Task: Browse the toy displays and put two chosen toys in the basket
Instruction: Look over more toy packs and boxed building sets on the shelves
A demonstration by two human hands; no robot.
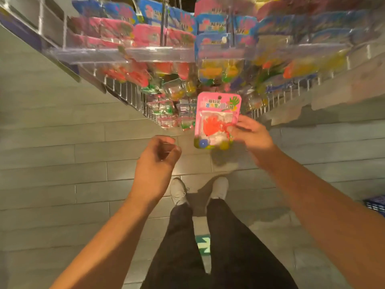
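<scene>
My right hand grips a pink blister-card toy pack by its right edge, holding it upright in front of the display. The pack shows an orange sticky hand and small coloured balls under clear plastic. My left hand hangs to the left of the pack with fingers loosely curled, holding nothing. Apart from a dark blue corner at the right edge, no basket shows in the frame.
A toy display of hanging pink and blue carded packs and wire racks fills the top. Grey plank floor lies below, with my legs and white shoes. A dark blue object's corner shows at the right edge.
</scene>
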